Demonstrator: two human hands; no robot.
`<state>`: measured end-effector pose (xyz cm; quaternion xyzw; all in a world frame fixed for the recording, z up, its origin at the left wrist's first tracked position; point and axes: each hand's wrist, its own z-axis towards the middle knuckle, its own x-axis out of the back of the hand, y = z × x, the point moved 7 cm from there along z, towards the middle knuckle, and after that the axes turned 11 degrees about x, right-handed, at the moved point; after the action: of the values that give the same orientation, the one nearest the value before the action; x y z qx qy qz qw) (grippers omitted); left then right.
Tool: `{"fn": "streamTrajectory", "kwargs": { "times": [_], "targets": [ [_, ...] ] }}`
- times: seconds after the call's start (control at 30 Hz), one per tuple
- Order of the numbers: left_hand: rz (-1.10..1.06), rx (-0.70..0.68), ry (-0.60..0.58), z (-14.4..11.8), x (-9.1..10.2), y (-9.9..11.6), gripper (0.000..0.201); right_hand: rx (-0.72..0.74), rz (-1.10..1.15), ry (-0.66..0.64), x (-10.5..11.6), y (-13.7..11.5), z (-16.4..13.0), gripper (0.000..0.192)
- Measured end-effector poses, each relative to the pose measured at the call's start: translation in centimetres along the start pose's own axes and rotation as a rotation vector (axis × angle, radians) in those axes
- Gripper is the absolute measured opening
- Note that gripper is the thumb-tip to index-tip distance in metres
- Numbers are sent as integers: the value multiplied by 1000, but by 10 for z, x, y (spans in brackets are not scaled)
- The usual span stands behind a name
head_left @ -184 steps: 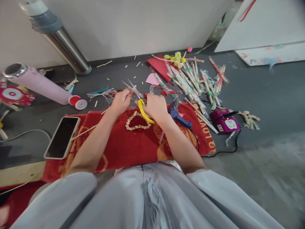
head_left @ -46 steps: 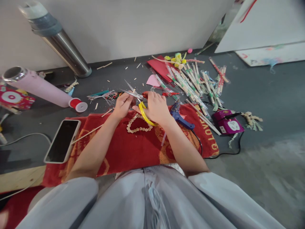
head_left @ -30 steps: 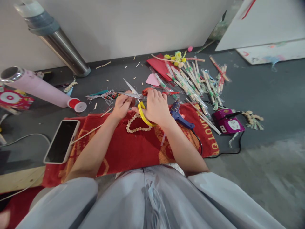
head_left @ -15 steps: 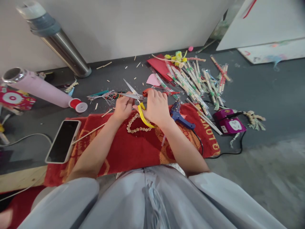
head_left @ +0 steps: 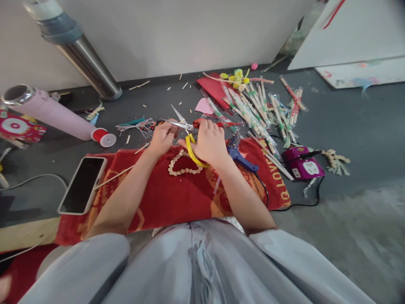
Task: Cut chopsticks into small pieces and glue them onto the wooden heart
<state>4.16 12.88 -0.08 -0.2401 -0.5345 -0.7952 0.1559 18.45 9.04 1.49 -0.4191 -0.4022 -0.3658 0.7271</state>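
My right hand (head_left: 210, 141) is wrapped round a pair of scissors (head_left: 185, 126) with one yellow and one red handle. The blades stand apart, pointing left toward my left hand (head_left: 162, 137). Its fingers are pinched together near the lower blade; whatever they hold is too small or hidden to tell. Below the hands, a heart-shaped loop of small pale pieces (head_left: 172, 169) lies on a red towel (head_left: 186, 202). A blue glue gun (head_left: 242, 160) rests on the towel, right of my right hand.
A phone (head_left: 82, 185) lies at the towel's left end. Behind it are a red ribbon spool (head_left: 107, 139), a pink flask (head_left: 60, 114) and a steel flask (head_left: 90, 63). Several wrapped sticks (head_left: 248, 105) spread at the back right, near a purple power socket box (head_left: 303, 162).
The scissors and my right hand have shifted slightly right, and the blade tips have drawn back a little from over my left hand. My left hand stays pinched.
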Motion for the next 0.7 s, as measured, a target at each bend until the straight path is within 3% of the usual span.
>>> {"fn": "streamTrajectory", "kwargs": {
  "times": [0.1,0.27,0.5,0.7],
  "targets": [
    [-140,73,-54,2,-5,-5,49,15,6,-30,-2,1,0,61],
    [-517,333,-165,7,-10,-22,37,7,48,-55,-4,3,1,66],
    [-848,569,-147,5,-1,-13,15,-84,237,41,-3,16,5,76],
    [-808,591,-11,9,29,-17,15,-181,585,136,-3,29,8,63]
  ]
}}
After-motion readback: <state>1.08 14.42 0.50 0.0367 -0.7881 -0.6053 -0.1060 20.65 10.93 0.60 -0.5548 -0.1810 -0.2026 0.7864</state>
